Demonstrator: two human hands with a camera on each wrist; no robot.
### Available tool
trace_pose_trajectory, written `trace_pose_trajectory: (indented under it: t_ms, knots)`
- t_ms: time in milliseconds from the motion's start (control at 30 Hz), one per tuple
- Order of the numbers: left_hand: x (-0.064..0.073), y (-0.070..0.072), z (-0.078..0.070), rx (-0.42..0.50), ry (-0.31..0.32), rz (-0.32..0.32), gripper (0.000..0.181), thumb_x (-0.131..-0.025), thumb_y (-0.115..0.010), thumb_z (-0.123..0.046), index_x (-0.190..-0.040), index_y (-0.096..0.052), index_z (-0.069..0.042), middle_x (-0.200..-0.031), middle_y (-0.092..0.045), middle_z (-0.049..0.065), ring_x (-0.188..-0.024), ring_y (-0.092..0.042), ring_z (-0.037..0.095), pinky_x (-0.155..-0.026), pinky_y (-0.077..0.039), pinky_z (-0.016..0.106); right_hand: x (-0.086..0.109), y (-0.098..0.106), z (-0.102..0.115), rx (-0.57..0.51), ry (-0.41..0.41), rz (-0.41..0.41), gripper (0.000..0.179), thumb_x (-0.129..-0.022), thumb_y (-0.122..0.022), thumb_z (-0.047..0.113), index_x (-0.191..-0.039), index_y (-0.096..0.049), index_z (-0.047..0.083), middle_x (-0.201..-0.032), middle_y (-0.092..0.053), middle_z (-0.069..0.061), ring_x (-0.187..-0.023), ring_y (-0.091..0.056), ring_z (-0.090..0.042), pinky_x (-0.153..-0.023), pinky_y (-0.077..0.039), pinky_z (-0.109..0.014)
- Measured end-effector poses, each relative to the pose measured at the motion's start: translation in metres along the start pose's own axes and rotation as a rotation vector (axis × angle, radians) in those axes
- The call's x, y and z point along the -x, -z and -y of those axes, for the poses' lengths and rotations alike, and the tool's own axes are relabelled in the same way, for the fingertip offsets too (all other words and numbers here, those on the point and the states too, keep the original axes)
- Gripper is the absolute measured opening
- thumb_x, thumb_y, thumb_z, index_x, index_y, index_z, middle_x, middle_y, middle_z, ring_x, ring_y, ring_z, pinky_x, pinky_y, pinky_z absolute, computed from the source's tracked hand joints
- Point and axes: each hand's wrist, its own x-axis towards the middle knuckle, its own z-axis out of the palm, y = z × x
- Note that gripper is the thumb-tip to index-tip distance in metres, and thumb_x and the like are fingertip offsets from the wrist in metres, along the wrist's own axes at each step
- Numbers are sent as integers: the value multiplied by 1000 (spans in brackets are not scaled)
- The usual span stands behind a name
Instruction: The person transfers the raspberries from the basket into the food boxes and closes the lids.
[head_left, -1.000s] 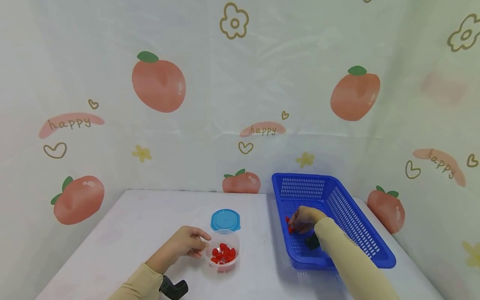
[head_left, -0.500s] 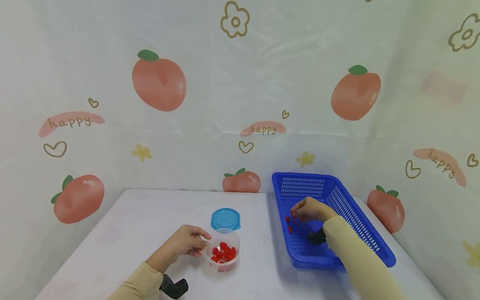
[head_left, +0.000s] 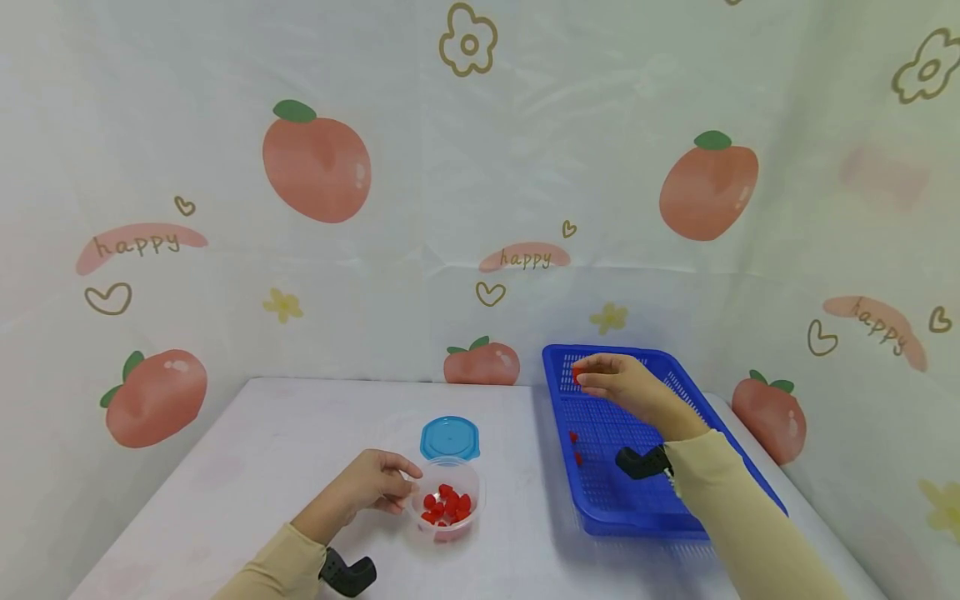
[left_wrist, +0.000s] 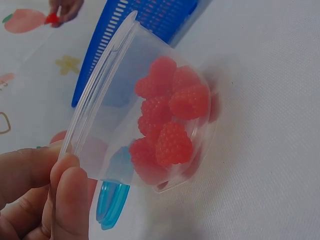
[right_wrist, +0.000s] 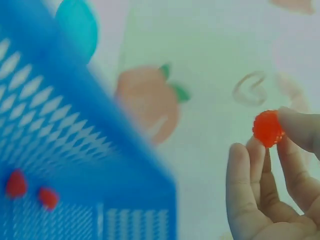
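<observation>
My left hand [head_left: 375,482] pinches the rim of a clear round plastic tub [left_wrist: 115,135], which stands on the table with several raspberries [left_wrist: 174,144] in it. Raised above the blue basket [head_left: 637,521], my right hand [head_left: 626,386] pinches one raspberry [right_wrist: 268,128] between thumb and fingertips. Down in the basket, along its left side, lie two more raspberries, one [right_wrist: 16,184] a little apart from the other [right_wrist: 48,198].
Just behind the tub a blue lid [head_left: 450,438] lies on the white table [head_left: 300,433]. A printed curtain [head_left: 420,167] hangs along the table's back and sides. Black wrist cameras sit at both cuffs.
The right hand has picked a raspberry from the basket floor and lifted it up toward the basket's back. The left hand and tub have stayed in place.
</observation>
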Motion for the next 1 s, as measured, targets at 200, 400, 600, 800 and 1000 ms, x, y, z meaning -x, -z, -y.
trace_pose_trajectory:
  t_ms: [200, 400, 600, 800, 1000]
  knots:
    - [0, 1, 1, 16, -11, 19, 23, -86, -68, -7, -107, -66, 4, -67, -62, 3, -56, -59, 12, -60, -58, 27, 11, -15, 23, -57, 91, -8, 41, -95, -62, 18, -127, -51, -4, -117, -59, -8, -105, -62, -12, -95, -51, -23]
    - [-1, 1, 0, 11, -7, 15, 24, -86, -68, -7, -107, -66, 4, -68, -62, 3, -57, -60, 13, -60, -58, 27, 21, -42, 35, -121, 172, 9, 34, -94, -63, 18, -126, -58, 6, -113, -59, -3, -106, -62, -15, -94, -51, -24]
    - [0, 1, 0, 9, -4, 12, 23, -86, -68, -7, -106, -66, 3, -68, -62, 3, -57, -60, 13, -60, -58, 27, 28, -74, 35, -246, 223, 20, 22, -92, -64, 11, -114, -64, 13, -103, -62, -3, -97, -65, -13, -91, -54, -26]
    - [-1, 1, 0, 13, -3, 14, 22, -86, -68, -7, -106, -66, 3, -67, -62, 3, -56, -60, 13, -60, -58, 27, 29, -106, 24, -252, 242, 4, 25, -90, -68, 12, -113, -62, 3, -101, -64, -4, -93, -66, -16, -87, -56, -28]
    - [-1, 2, 1, 10, -7, 16, 23, -85, -68, -7, -106, -66, 3, -68, -63, 3, -57, -60, 13, -60, -58, 28, 29, -137, 6, -192, 191, -1, 36, -87, -71, 18, -113, -59, -4, -102, -64, -5, -93, -67, -18, -85, -57, -30]
